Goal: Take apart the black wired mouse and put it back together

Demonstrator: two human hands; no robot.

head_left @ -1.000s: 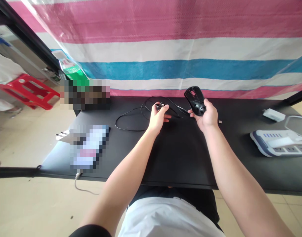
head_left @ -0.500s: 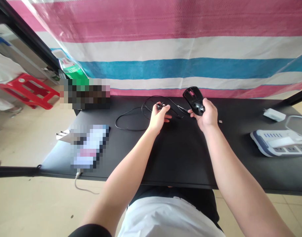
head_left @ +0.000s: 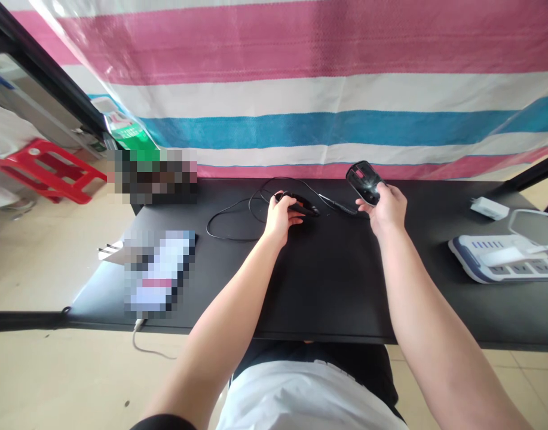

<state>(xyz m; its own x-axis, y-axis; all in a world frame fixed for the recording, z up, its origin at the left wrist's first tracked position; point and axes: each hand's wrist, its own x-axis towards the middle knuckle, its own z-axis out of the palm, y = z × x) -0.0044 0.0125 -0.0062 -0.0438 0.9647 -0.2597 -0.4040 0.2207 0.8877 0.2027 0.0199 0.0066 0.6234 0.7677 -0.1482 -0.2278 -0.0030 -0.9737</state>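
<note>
My right hand grips a black computer mouse, held tilted with its underside showing above the black table. The mouse's black cable runs left across the table in loose loops. My left hand is closed round a bunched part of that cable, close to the tabletop at the far middle.
A white and blue power strip and a white charger lie at the right of the table. Pixelated items sit at the left and far left. A striped tarp hangs behind. A red stool stands on the floor at left.
My right hand has turned the mouse and shifted it slightly to the right. My left hand has stayed on the bunched cable, lower toward the table.
</note>
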